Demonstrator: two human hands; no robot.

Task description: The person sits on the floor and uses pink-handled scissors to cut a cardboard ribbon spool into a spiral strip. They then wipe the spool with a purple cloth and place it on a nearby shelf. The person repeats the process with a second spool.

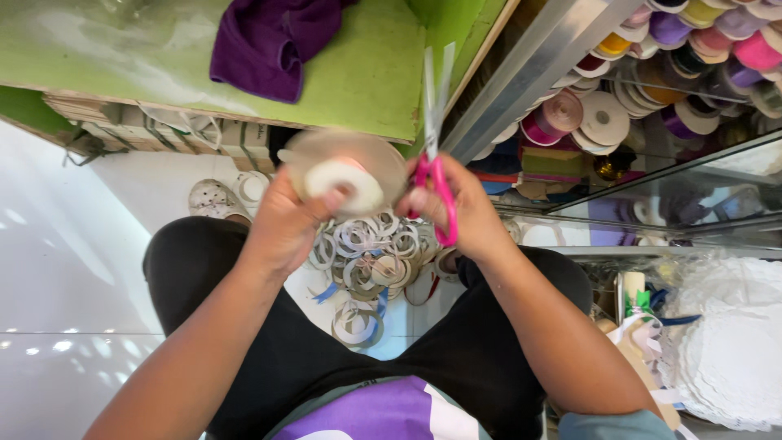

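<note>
My left hand (pixel 281 220) holds a round spool of tape or ribbon (pixel 346 173), pale with a white core, in front of me. My right hand (pixel 460 213) grips pink-handled scissors (pixel 434 122), their blades pointing up and away, slightly parted, just right of the spool. The two hands are close together above my lap. On the white floor between my knees lies a heap of several empty cardboard rings (pixel 371 265) with bits of blue ribbon.
A green table (pixel 358 77) with a purple cloth (pixel 269 45) is ahead. A glass cabinet (pixel 652 98) of coloured ribbon rolls stands at the right. White lace doilies (pixel 729 334) lie at lower right. White tiled floor (pixel 65 269) spreads left.
</note>
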